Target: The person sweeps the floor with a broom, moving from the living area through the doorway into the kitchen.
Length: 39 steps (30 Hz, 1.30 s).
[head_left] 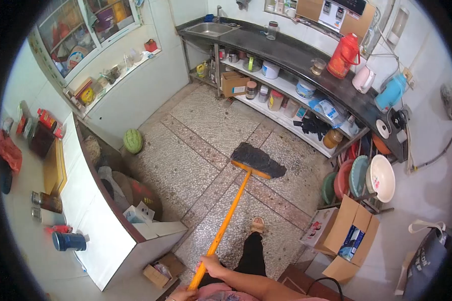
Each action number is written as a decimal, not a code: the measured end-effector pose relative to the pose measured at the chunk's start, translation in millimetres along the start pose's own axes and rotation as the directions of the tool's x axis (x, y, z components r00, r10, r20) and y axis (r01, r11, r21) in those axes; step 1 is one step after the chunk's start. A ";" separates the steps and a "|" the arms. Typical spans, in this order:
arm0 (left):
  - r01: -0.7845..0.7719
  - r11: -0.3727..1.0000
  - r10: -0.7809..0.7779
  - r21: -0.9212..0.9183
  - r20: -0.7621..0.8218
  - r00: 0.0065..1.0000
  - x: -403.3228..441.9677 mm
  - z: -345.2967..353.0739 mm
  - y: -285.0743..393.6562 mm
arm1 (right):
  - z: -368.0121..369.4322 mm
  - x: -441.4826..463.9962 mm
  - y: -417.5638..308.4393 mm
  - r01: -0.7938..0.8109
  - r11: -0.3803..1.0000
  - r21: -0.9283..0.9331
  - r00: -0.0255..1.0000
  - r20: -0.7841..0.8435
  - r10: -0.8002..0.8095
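A broom [230, 215] with an orange handle slants from the bottom of the view to the middle of the speckled floor [181, 155]. Its wide, dark bristle head [258, 158] rests on the floor, with an orange strip along the near edge. My right hand [213, 266] is wrapped round the lower part of the handle in view. Lower still, at the bottom edge, my left hand [183, 294] is closed on the handle too, and it is partly cut off. One sandalled foot [257, 225] stands to the right of the handle.
A watermelon [133, 141] lies by the left wall. Along the back right runs a dark counter [296, 52] over shelves of jars. Basins [380, 178] and an open cardboard box [354, 226] stand at right. A white-topped cabinet [98, 226] is on the left.
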<state>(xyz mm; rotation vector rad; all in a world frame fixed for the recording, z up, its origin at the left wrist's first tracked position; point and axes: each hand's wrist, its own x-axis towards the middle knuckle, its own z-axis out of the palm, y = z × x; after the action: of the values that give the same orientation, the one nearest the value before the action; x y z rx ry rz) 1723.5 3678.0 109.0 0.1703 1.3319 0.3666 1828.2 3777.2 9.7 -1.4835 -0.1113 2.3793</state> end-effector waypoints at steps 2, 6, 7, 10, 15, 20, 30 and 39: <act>-0.065 0.984 0.072 0.167 -0.036 0.997 -6.3 5.2 5.8 | 2.1 -8.3 -14.7 0.024 0.999 -0.030 0.999 -0.031 -0.025; -0.234 0.897 0.291 0.376 -0.100 0.951 2.6 26.6 39.4 | -10.4 13.4 -45.5 0.031 0.996 -0.082 0.999 0.024 -0.029; -0.121 0.984 0.128 0.130 -0.049 0.991 21.0 25.1 46.6 | -12.4 31.8 -54.6 0.022 0.994 -0.105 0.993 -0.112 -0.034; 0.027 0.992 -0.023 -0.125 0.032 0.999 71.2 31.3 81.8 | -24.7 54.7 -112.5 0.063 0.987 -0.148 0.996 -0.054 -0.071; 0.077 0.961 -0.042 -0.267 0.135 0.990 127.7 67.8 190.7 | -38.7 92.5 -238.1 0.006 0.983 -0.185 0.991 -0.131 -0.031; 0.099 0.968 -0.081 -0.229 0.084 0.993 217.8 84.5 307.0 | -72.1 179.6 -358.7 0.011 0.991 -0.137 0.992 0.128 0.007; -0.026 0.997 0.018 -0.077 -0.102 0.995 318.1 73.7 314.6 | -77.2 246.6 -397.6 0.206 0.960 -0.187 0.931 -0.264 -0.251; -0.033 0.997 0.036 0.068 -0.036 0.999 183.9 17.6 145.1 | -52.2 155.0 -196.0 0.088 0.996 -0.008 0.988 -0.127 -0.089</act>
<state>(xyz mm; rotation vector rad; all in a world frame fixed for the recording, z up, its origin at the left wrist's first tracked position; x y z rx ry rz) 1751.9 3879.9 -7.6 0.2437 1.3805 0.3562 1859.0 4005.6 -100.0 -1.5923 -0.1457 2.2099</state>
